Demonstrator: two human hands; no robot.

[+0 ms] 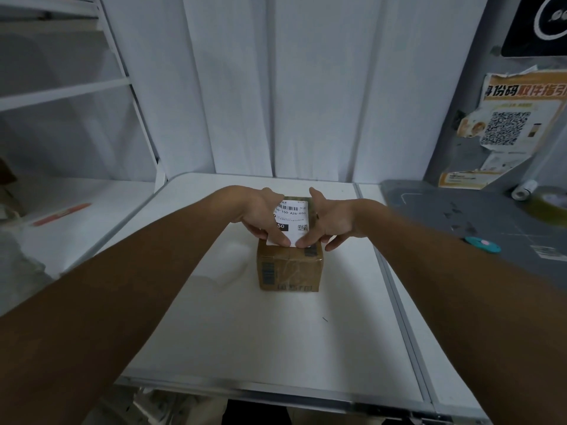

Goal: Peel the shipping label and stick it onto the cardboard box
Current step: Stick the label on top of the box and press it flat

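A small brown cardboard box (pixel 288 268) stands in the middle of the white table (pixel 276 338). A white shipping label (pixel 294 218) with a barcode and black printing lies over the top of the box. My left hand (pixel 260 214) holds the label's left side, thumb at its near edge. My right hand (pixel 329 220) holds the right side, its fingers also pinching the near edge. The near edge of the label reaches the box's front top edge. Whether the label is stuck down I cannot tell.
A grey mat (pixel 478 216) lies at the right with a teal round object (pixel 482 244), a tape roll (pixel 549 200) and a small white roll (pixel 524 190). Posters with a QR code (pixel 506 127) hang on the right wall. White shelves (pixel 61 93) stand at the left.
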